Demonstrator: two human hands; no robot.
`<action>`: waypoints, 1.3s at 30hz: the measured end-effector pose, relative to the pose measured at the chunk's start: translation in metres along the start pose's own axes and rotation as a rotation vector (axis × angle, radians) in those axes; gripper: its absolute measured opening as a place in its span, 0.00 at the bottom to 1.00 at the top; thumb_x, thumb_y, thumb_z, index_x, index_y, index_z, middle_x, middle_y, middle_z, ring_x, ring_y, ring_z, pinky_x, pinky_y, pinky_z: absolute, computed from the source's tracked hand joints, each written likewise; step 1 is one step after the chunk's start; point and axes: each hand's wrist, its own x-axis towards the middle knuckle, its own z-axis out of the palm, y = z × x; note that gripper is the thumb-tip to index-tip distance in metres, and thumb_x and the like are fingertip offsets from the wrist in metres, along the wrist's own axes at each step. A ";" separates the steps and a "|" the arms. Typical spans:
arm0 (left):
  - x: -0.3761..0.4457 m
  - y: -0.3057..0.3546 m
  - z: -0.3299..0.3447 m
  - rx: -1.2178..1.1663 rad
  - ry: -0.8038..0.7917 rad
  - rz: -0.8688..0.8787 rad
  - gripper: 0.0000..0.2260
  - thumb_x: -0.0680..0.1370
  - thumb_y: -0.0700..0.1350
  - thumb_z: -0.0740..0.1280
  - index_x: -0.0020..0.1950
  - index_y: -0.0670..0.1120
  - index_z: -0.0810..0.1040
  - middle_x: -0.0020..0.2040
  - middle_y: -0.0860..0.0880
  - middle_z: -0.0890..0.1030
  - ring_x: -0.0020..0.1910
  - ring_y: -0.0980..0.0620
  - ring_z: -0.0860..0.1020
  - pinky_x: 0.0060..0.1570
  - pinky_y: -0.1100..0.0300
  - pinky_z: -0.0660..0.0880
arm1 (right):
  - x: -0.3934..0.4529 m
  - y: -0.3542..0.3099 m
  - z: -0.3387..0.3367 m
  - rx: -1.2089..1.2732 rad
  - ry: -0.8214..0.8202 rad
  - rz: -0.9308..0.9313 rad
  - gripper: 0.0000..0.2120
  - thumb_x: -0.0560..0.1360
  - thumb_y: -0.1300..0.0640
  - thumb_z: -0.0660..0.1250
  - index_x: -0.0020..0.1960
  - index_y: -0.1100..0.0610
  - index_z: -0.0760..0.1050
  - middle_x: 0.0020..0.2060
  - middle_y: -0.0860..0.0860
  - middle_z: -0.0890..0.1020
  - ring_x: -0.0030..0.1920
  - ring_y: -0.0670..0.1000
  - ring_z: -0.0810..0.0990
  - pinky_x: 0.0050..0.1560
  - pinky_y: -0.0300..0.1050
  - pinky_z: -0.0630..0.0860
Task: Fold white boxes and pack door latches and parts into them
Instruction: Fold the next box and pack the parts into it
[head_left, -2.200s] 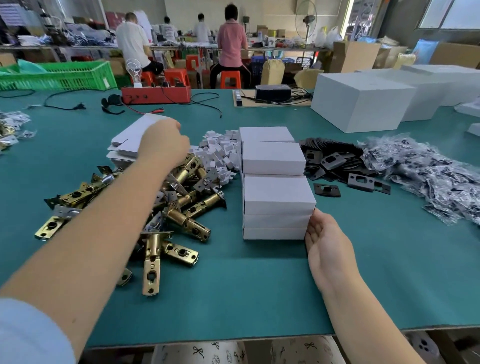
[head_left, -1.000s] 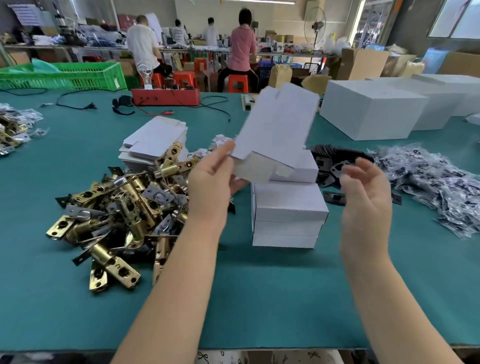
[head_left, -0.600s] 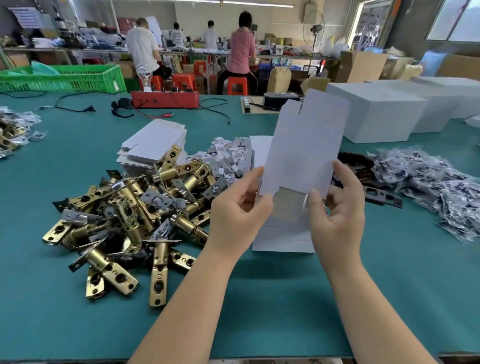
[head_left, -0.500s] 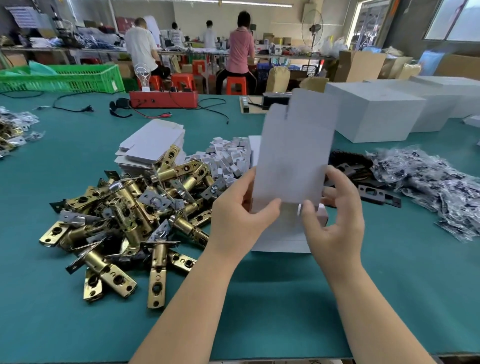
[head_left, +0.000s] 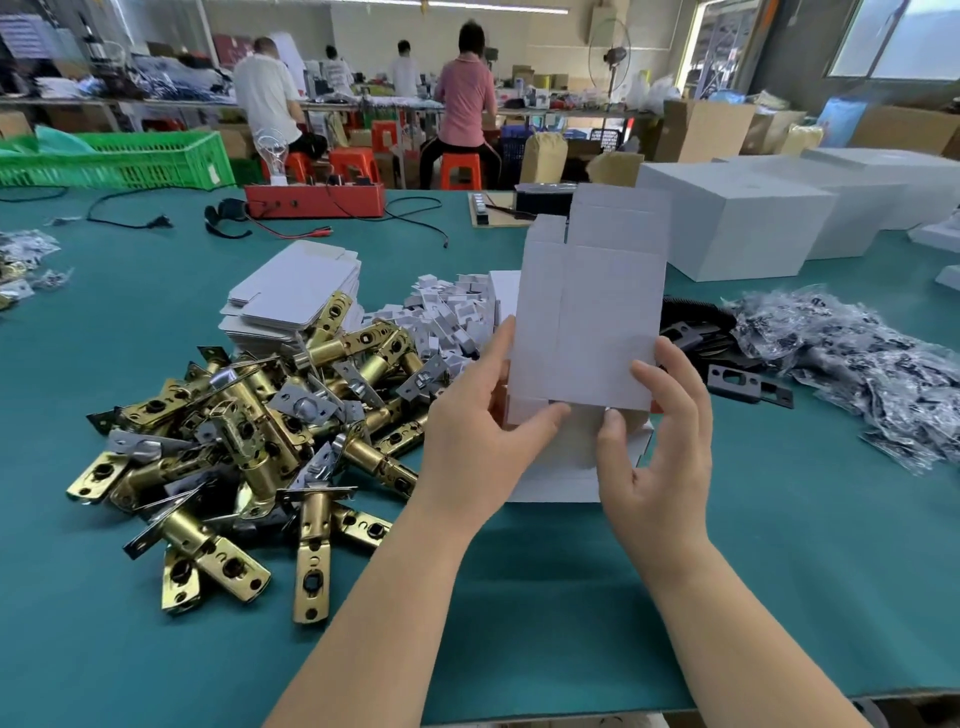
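**Both hands on a flat white box blank, held up over the packing table**

So the person is holding an unfolded white box blank (head_left: 589, 322) upright in front of them, above the green table (head_left: 519, 597). The left hand (head_left: 480, 441) grips the lower left corner, thumb across the front near the bottom edge and fingers curled round behind. The right hand (head_left: 657, 441) has the lower right edge, thumb pressed at the bottom and fingers wrapped up the side. The blank looks mostly flat, with its top flaps sticking up (a small notch shows between them), and a bottom flap seems to be bending under the thumbs, though I can't really tell how far it's folded from here.

Right behind the hands sits a stack of finished white boxes (head_left: 561, 478), mostly hidden by the blank. To the left is a big messy pile of brass door latches (head_left: 249, 431), touching and overlapping each other. Behind those is a stack of flat box blanks (head_left: 296, 291), and next to it a heap of small white parts (head_left: 447, 312). On the right side there are black strike plates (head_left: 748, 382) lying near a heap of clear bagged parts (head_left: 872, 364).

Further back on the table: large white cartons (head_left: 737, 228), a red box (head_left: 314, 200) with cables, and a green crate (head_left: 114, 158). Other workers sit on orange stools (head_left: 460, 169) at benches in the background.
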 end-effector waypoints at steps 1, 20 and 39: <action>0.000 -0.001 -0.002 0.012 -0.043 0.005 0.32 0.71 0.46 0.73 0.71 0.63 0.65 0.54 0.57 0.82 0.51 0.57 0.81 0.48 0.64 0.80 | 0.000 0.000 0.000 0.004 0.008 0.002 0.17 0.76 0.63 0.59 0.64 0.55 0.66 0.67 0.61 0.66 0.71 0.41 0.62 0.68 0.38 0.63; -0.011 0.003 0.012 0.060 0.050 0.081 0.24 0.74 0.52 0.62 0.71 0.52 0.71 0.45 0.56 0.81 0.38 0.56 0.78 0.36 0.64 0.76 | -0.003 -0.002 -0.001 -0.064 0.027 0.127 0.32 0.71 0.64 0.60 0.73 0.51 0.59 0.72 0.53 0.65 0.71 0.42 0.66 0.59 0.27 0.67; -0.004 -0.002 -0.003 -0.268 0.090 -0.161 0.25 0.74 0.59 0.65 0.46 0.35 0.81 0.41 0.29 0.78 0.38 0.42 0.74 0.41 0.48 0.72 | -0.001 -0.015 0.000 0.254 -0.077 0.112 0.20 0.76 0.57 0.59 0.68 0.56 0.70 0.67 0.46 0.72 0.63 0.47 0.76 0.57 0.41 0.76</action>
